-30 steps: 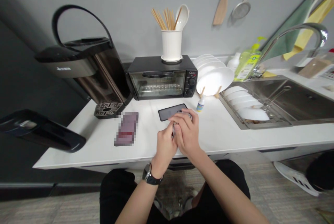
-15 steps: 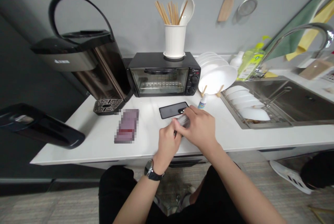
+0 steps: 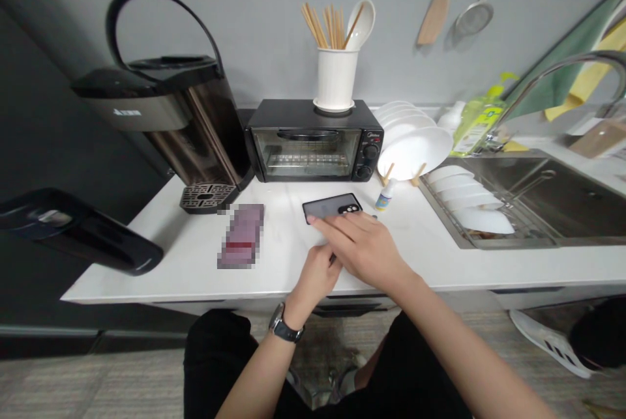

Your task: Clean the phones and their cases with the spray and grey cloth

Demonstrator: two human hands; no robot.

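Right hand open, fingers stretched wide and flat over the near edge of a black phone, lying back-up on the white surface. Left hand curled narrow around a thin dark item, too small to tell. Small dropper bottle just right of the phone; pixelated package to its left.

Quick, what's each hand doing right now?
Left hand: closed, holding a thin dark item, mostly hidden.
Right hand: open, fingers extended over the black smartphone.
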